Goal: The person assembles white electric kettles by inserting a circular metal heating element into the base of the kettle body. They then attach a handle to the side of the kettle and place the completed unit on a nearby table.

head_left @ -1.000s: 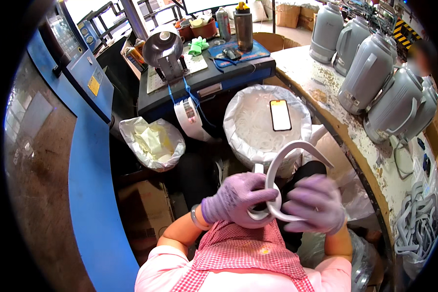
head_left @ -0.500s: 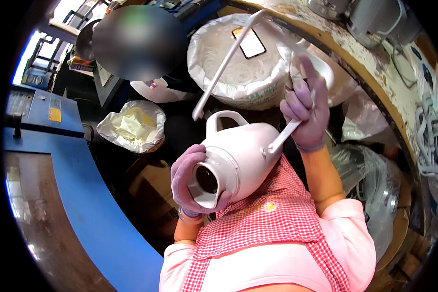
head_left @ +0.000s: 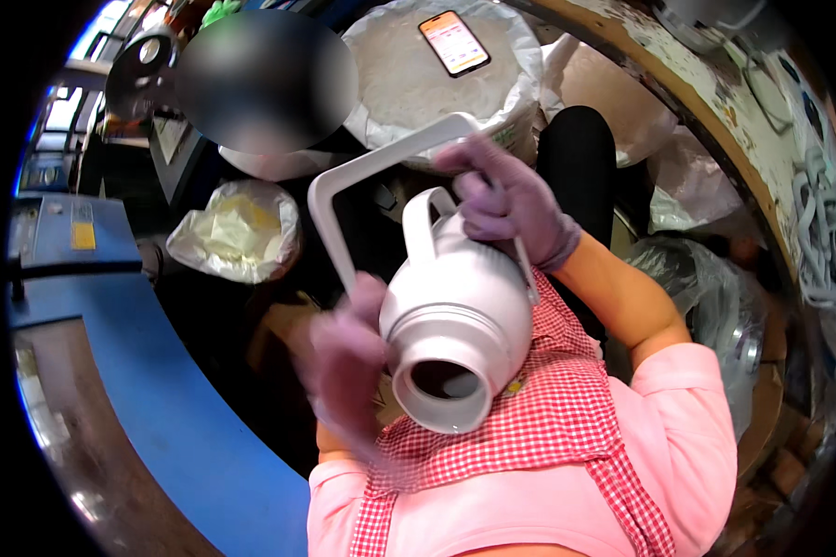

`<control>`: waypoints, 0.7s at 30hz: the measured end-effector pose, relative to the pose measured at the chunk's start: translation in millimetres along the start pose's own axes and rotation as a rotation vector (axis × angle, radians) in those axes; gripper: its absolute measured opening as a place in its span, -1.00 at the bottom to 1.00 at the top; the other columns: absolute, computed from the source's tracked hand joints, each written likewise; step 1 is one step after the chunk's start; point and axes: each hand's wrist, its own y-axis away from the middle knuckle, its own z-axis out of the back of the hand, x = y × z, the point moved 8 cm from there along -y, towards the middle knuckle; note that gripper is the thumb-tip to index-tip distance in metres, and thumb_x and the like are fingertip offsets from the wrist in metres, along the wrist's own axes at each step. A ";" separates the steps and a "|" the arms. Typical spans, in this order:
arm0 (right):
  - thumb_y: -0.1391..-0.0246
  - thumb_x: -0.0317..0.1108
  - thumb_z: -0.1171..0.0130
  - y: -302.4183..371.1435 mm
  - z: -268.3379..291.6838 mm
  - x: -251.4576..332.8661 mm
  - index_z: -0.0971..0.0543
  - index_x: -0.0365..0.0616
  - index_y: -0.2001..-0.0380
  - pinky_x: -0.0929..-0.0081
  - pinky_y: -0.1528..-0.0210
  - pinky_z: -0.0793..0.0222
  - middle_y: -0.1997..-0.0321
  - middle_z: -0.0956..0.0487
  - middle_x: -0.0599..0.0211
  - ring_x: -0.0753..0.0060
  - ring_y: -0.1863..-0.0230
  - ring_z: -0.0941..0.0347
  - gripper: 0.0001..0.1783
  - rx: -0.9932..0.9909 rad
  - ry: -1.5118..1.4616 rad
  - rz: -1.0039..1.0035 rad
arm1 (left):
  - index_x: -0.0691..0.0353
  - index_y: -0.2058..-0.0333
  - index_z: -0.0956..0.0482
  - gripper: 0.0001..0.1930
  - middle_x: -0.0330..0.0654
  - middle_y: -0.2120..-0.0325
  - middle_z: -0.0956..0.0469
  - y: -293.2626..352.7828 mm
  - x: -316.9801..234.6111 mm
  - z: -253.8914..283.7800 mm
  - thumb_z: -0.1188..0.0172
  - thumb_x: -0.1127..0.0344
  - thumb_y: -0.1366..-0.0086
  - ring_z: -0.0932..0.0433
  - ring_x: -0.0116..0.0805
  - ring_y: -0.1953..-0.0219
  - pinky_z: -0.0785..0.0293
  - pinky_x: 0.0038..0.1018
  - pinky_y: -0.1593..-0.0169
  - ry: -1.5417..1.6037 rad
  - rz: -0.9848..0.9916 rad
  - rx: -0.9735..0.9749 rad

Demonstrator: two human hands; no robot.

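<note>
A pale grey-white plastic jug body (head_left: 455,311) lies across my checked apron (head_left: 474,450), its round open mouth facing me. A loop handle sticks up from its far side. Around the jug stands a long squared-off carrying handle (head_left: 381,156) of the same pale plastic. My right hand (head_left: 515,200), in a mauve glove, is closed round that handle near its far right corner. My gloved left hand (head_left: 344,362) is beside the jug's left side, close to the left end of the handle. Motion smears its fingers.
Ahead, a phone (head_left: 454,45) lies on a large white-lined container (head_left: 399,65). A smaller lined bin (head_left: 235,232) stands left. A blue machine (head_left: 176,399) borders the left side; a worn bench (head_left: 641,37) curves along the right. Clear plastic bags (head_left: 687,288) sit at right.
The jug has turned so its mouth faces me more. The carrying handle has swung down and round it. My left hand has left the jug's mouth; my right hand has moved left.
</note>
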 end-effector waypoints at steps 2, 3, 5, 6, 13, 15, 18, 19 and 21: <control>-0.48 0.10 0.32 10.7 11.8 -0.3 -0.50 -0.10 -0.15 0.71 0.69 0.01 0.71 -0.09 0.69 0.75 0.80 0.02 -0.41 0.160 -0.230 -0.023 | 0.27 -0.28 -0.24 -0.19 -0.16 -0.07 -0.44 -17.5 49.8 7.7 -0.38 0.03 -0.16 -0.49 -0.15 -0.13 -0.29 -0.32 -0.31 0.295 0.313 -0.161; -0.47 0.14 0.33 18.2 19.2 0.5 -0.48 -0.12 -0.16 0.70 0.69 0.02 0.71 -0.10 0.69 0.76 0.81 0.00 -0.37 0.069 -0.243 -0.020 | 0.31 -0.24 -0.31 -0.27 -0.12 -0.11 -0.43 -12.7 71.0 3.9 -0.33 0.05 -0.20 -0.45 -0.18 -0.18 -0.27 -0.32 -0.33 0.407 0.446 -0.160; -0.44 0.20 0.32 34.2 33.5 8.3 -0.41 -0.18 -0.22 0.67 0.68 0.02 0.71 -0.10 0.66 0.75 0.80 0.00 -0.31 0.053 -0.219 0.013 | 0.41 -0.08 -0.50 -0.44 0.03 -0.19 -0.43 7.4 103.4 -22.4 -0.27 0.09 -0.23 -0.36 -0.21 -0.28 -0.24 -0.26 -0.37 0.598 0.688 -0.065; -0.45 0.19 0.33 43.7 35.4 13.0 -0.37 -0.19 -0.25 0.64 0.66 0.00 0.70 -0.12 0.65 0.74 0.78 -0.01 -0.30 0.063 -0.245 0.031 | 0.44 -0.08 -0.50 -0.49 0.04 -0.15 -0.48 12.8 110.2 -35.8 -0.21 0.18 -0.25 -0.40 -0.21 -0.25 -0.26 -0.27 -0.36 0.703 0.705 -0.015; -0.46 0.17 0.32 65.5 47.1 16.3 -0.28 -0.26 -0.32 0.67 0.69 -0.05 0.75 -0.15 0.64 0.76 0.82 -0.04 -0.28 0.082 -0.179 0.137 | 0.41 0.00 -0.55 -0.66 -0.03 0.08 -0.63 19.5 124.9 -55.7 -0.07 0.41 -0.28 -0.58 -0.28 -0.04 -0.42 -0.35 -0.23 0.887 0.780 -0.061; -0.45 0.17 0.32 62.2 47.1 13.4 -0.27 -0.27 -0.32 0.67 0.69 -0.04 0.75 -0.15 0.64 0.76 0.82 -0.04 -0.27 0.069 -0.186 0.142 | 0.41 0.04 -0.57 -0.68 -0.03 0.08 -0.63 22.9 125.2 -52.3 -0.06 0.41 -0.28 -0.59 -0.29 -0.01 -0.44 -0.35 -0.21 0.765 0.728 -0.076; -0.45 0.16 0.31 56.6 34.5 12.0 -0.26 -0.28 -0.33 0.66 0.67 -0.05 0.75 -0.15 0.63 0.74 0.82 -0.03 -0.27 0.084 -0.139 0.226 | 0.41 0.11 -0.59 -0.72 -0.04 0.10 -0.64 27.2 119.6 -46.7 -0.04 0.42 -0.27 -0.60 -0.30 0.02 -0.46 -0.35 -0.18 0.704 0.694 -0.152; -0.45 0.16 0.31 55.9 31.4 14.0 -0.26 -0.29 -0.33 0.65 0.66 -0.05 0.75 -0.15 0.63 0.73 0.81 -0.03 -0.27 0.028 -0.102 0.243 | 0.41 0.14 -0.60 -0.73 -0.05 0.11 -0.64 28.4 117.7 -44.4 -0.04 0.42 -0.27 -0.61 -0.30 0.03 -0.47 -0.35 -0.17 0.705 0.689 -0.182; -0.45 0.16 0.31 59.3 27.4 28.7 -0.26 -0.29 -0.33 0.64 0.64 -0.05 0.75 -0.14 0.63 0.72 0.81 -0.02 -0.26 -0.092 -0.017 0.322 | 0.40 0.19 -0.62 -0.75 0.00 0.04 -0.58 24.3 117.5 -36.6 -0.13 0.34 -0.25 -0.53 -0.27 -0.06 -0.49 -0.35 -0.12 0.525 0.654 -0.237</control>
